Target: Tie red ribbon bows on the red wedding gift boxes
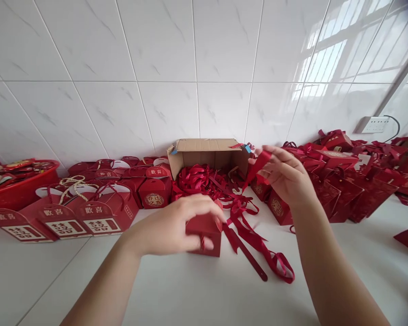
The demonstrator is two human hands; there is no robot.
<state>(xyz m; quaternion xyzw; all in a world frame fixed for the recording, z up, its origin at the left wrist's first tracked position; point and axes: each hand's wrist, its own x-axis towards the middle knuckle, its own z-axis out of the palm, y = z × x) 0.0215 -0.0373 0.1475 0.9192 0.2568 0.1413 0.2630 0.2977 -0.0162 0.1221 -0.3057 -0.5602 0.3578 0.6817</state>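
Note:
In the middle of the table stands a small red gift box (pixel 209 242). My left hand (pixel 177 224) grips it from the left, fingers bent over its top and thumb across its front beside a bit of red cord. The hand hides much of the box. Raised at the right, my right hand (pixel 282 174) pinches a red ribbon (pixel 255 168) whose tail hangs toward the pile. Loose red ribbons (pixel 258 240) and a flat dark-red strap (pixel 250 258) lie on the table just right of the box.
Behind, an open cardboard carton (pixel 204 146) holds a heap of red ribbon (pixel 199 181). Red boxes with rope handles (pixel 102 217) line the left, near a red basin (pixel 17 194). More red boxes and bags (pixel 333 190) crowd the right, below a wall socket (pixel 372 124).

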